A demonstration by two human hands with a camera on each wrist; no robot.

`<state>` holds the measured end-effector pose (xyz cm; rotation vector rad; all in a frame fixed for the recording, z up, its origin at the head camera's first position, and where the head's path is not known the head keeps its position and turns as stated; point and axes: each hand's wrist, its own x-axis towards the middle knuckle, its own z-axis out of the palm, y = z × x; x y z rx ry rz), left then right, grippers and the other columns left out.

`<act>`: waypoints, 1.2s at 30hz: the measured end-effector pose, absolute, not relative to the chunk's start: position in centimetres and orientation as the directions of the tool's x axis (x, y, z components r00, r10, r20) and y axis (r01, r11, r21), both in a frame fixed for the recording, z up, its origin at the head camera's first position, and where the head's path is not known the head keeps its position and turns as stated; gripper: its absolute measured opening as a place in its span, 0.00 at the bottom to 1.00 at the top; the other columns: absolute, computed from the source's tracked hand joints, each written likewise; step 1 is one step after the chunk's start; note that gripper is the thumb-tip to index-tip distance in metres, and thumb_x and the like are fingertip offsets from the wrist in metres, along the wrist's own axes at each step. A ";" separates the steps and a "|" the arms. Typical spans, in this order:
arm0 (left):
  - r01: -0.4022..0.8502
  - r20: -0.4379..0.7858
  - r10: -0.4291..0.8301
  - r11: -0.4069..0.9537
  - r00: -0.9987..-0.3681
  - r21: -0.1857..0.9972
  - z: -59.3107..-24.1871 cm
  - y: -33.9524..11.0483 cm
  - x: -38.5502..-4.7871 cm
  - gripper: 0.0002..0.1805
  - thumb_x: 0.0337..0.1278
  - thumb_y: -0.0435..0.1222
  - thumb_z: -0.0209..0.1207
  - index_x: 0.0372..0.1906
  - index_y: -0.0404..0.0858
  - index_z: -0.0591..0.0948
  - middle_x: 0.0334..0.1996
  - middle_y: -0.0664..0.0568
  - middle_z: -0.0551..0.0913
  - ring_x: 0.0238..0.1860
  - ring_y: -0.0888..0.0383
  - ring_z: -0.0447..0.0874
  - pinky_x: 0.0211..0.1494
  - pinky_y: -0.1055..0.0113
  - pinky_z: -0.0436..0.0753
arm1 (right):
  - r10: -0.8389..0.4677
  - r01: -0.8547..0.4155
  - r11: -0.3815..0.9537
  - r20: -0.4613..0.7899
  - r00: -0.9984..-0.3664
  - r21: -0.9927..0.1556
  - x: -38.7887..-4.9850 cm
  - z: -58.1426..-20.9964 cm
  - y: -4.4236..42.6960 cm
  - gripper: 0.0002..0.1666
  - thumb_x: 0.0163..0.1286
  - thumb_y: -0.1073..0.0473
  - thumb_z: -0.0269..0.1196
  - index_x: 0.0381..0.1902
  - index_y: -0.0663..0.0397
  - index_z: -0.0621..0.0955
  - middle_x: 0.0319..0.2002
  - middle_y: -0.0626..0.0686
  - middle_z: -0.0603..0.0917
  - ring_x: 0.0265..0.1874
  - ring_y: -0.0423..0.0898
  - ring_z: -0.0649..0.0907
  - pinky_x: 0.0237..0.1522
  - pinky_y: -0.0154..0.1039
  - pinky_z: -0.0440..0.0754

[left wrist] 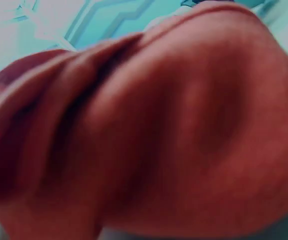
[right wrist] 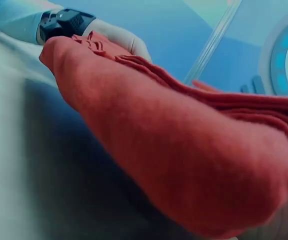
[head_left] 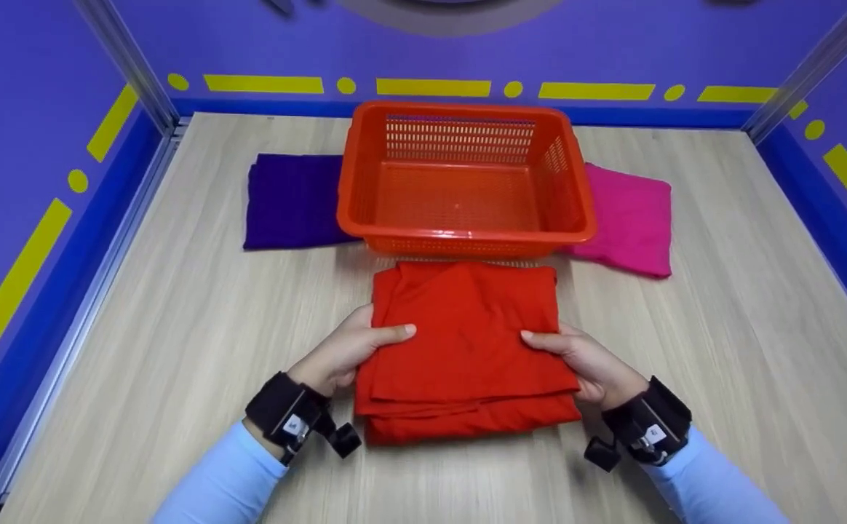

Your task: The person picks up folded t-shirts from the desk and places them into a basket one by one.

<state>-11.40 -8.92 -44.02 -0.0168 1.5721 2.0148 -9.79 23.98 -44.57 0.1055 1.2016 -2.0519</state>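
Note:
A folded red cloth [head_left: 467, 335], several layers thick, is held between both hands in front of the basket. My left hand [head_left: 354, 346] grips its left edge, thumb on top and fingers hidden beneath. On the opposite edge my right hand [head_left: 591, 360] holds it the same way. The cloth fills most of the left wrist view [left wrist: 184, 130]. In the right wrist view the cloth's rounded fold [right wrist: 174, 145] hangs above the table, with a shadow below. An orange-red plastic basket [head_left: 460, 236] stands just beyond the cloth, with nothing inside it.
Left of the basket lies a folded purple cloth [head_left: 292, 204], partly behind the basket. A folded pink cloth [head_left: 631, 222] lies on the right, its left side covered by the basket. Blue-purple panels [head_left: 438, 58] wall in the wooden table [head_left: 176, 349] at the back and sides.

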 end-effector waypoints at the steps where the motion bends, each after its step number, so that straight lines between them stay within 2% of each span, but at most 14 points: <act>1: -0.440 -0.344 0.435 -0.141 -0.832 0.887 -43.7 -9.0 -11.3 0.26 0.65 0.31 0.62 0.65 0.31 0.69 0.47 0.46 0.84 0.44 0.53 0.87 0.48 0.58 0.87 | -0.561 0.628 -0.279 -0.407 -0.721 -0.726 -9.7 -44.2 24.0 0.16 0.80 0.59 0.55 0.60 0.51 0.65 0.45 0.54 0.87 0.43 0.49 0.89 0.44 0.45 0.87; 7: -0.423 -0.300 0.485 -0.163 -0.821 0.891 -41.4 -9.4 -11.0 0.25 0.67 0.31 0.61 0.65 0.31 0.69 0.48 0.46 0.84 0.45 0.53 0.87 0.48 0.58 0.87 | -0.601 0.591 -0.268 -0.347 -0.720 -0.760 -9.5 -41.8 24.2 0.17 0.81 0.59 0.52 0.62 0.55 0.65 0.45 0.54 0.87 0.41 0.49 0.90 0.40 0.42 0.88; 14: -0.397 -0.249 0.516 -0.199 -0.819 0.896 -38.5 -9.7 -11.4 0.24 0.69 0.30 0.59 0.66 0.30 0.69 0.49 0.44 0.84 0.47 0.53 0.87 0.51 0.57 0.86 | -0.630 0.552 -0.287 -0.279 -0.724 -0.783 -10.1 -38.8 24.3 0.17 0.82 0.62 0.50 0.63 0.58 0.63 0.48 0.56 0.85 0.45 0.50 0.89 0.45 0.44 0.87; 19: -0.354 -0.196 0.527 -0.218 -0.827 0.910 -36.7 -9.6 -12.6 0.27 0.70 0.30 0.58 0.70 0.33 0.67 0.55 0.41 0.80 0.51 0.50 0.85 0.54 0.55 0.85 | -0.636 0.513 -0.298 -0.233 -0.736 -0.805 -11.4 -37.1 24.6 0.16 0.82 0.63 0.49 0.63 0.60 0.63 0.48 0.56 0.85 0.45 0.51 0.89 0.45 0.45 0.87; 26: -0.304 -0.153 0.507 -0.229 -0.848 0.925 -35.0 -9.0 -15.4 0.24 0.71 0.30 0.58 0.68 0.31 0.68 0.54 0.39 0.80 0.50 0.50 0.86 0.54 0.54 0.85 | -0.591 0.467 -0.319 -0.212 -0.778 -0.825 -13.9 -35.5 25.3 0.20 0.82 0.63 0.48 0.65 0.56 0.57 0.47 0.55 0.84 0.42 0.50 0.89 0.37 0.42 0.88; 31: -0.266 -0.149 0.465 -0.195 -0.872 0.944 -33.9 -8.7 -17.9 0.23 0.69 0.32 0.60 0.65 0.32 0.71 0.53 0.40 0.82 0.50 0.50 0.86 0.54 0.55 0.85 | -0.535 0.422 -0.312 -0.209 -0.818 -0.852 -16.2 -34.4 25.2 0.22 0.81 0.61 0.52 0.66 0.56 0.59 0.45 0.55 0.84 0.39 0.50 0.89 0.33 0.40 0.88; 36: -0.171 -0.115 0.374 -0.120 -0.920 0.978 -32.5 -8.4 -20.3 0.22 0.67 0.33 0.63 0.62 0.33 0.75 0.49 0.42 0.84 0.46 0.52 0.86 0.52 0.59 0.86 | -0.487 0.384 -0.314 -0.200 -0.850 -0.868 -18.7 -33.2 25.0 0.21 0.80 0.60 0.54 0.64 0.57 0.62 0.38 0.55 0.84 0.30 0.48 0.89 0.18 0.33 0.81</act>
